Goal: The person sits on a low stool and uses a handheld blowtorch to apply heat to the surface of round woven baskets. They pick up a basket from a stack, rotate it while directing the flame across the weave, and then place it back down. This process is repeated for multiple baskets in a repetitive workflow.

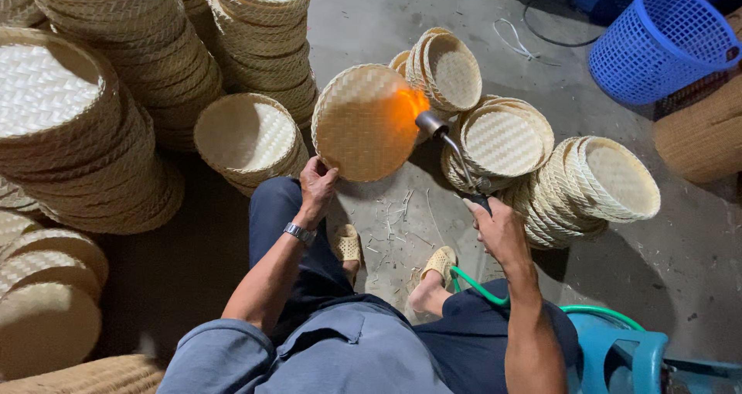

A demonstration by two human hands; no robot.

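- The right hand [498, 228] was wrapped shut around the dark grip of a slim metal gas torch [456, 158], with a green rubber hose [483, 289] trailing back from it past the knee toward a blue plastic stool [618, 355].
- The left hand [317, 184] was closed in a pinch on the lower rim of a round, shallow woven bamboo tray [359, 123], fingers curled over the edge and thumb behind it, so the tray stood tilted on edge above the grey concrete floor [386, 208], between the knees and the stacks beyond.
- The torch's flared nozzle sat just beside the tray's right edge, and an orange flame [406, 104] licked the weave there.
- The tray looked light and fairly stiff, since a hold at one point of the rim kept it up; its thin dry strips seemed likely to scorch or crack, and the thicker bound rim, on the side away from the flame, looked the safest place to hold.
- Loose fibre scraps lay on the floor by two feet in tan sandals [440, 262].
- Further out, leaning rows of pale woven trays [587, 181] lay to the right, tall stacks of similar trays [100, 92] rose on the left, and a blue plastic lattice basket [657, 46] stood at the far right.
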